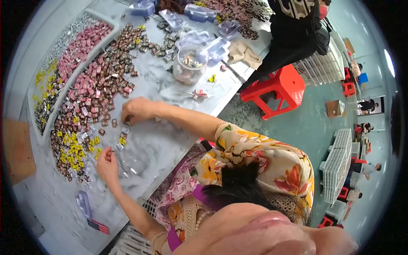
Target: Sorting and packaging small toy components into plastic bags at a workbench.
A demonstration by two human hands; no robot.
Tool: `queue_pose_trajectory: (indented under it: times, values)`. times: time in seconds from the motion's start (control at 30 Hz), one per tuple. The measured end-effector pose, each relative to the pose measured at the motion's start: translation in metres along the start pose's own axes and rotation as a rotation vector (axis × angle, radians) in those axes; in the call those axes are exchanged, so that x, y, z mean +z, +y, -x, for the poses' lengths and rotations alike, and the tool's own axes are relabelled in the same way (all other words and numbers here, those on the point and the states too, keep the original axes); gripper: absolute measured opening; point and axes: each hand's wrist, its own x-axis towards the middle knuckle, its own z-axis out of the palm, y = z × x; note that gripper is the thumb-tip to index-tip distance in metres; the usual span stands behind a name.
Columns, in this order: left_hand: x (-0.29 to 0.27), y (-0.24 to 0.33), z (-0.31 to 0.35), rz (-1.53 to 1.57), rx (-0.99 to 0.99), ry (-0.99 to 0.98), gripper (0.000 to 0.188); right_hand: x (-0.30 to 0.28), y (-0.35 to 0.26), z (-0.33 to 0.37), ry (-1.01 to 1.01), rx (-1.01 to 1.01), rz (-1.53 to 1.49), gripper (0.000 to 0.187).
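My left hand (108, 166) is low over the table with fingertips pinched together; whatever is between them is too small to name. Farther up, my right hand (138, 109) curls its fingers down at the table, and a small dark bit shows at the fingertips. Between the hands lies a short row of small wrapped pieces (122, 139), yellow, white and dark. Just right of my left hand rests a clear plastic container (131, 165), its outline hard to see. A long heap of small wrapped pieces (87, 100), pink, brown and yellow, spreads beyond both hands.
A white divided tray (111, 30) of sorted pieces stands at the far left. A clear round tub (190, 63) and lilac plastic boxes (199, 13) sit toward the back. A lilac box (83, 205) and red-edged device (98, 226) lie nearby. A red stool (276, 89) stands beside another person.
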Motion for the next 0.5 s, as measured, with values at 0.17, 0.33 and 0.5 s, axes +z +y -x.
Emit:
queue_pose_trajectory:
  times: [0.17,0.33,0.5]
  values:
    - [0.012,0.001,-0.005,0.065,0.204,0.114,0.021,-0.007,0.003,0.0,0.002,0.003,0.016,0.038]
    - [0.014,0.002,-0.004,0.099,0.222,0.138,0.02,-0.005,0.003,-0.002,0.0,0.016,0.006,0.038]
    - [0.01,0.007,-0.004,0.071,0.183,0.108,0.021,-0.005,0.004,-0.003,-0.019,0.051,0.004,0.039]
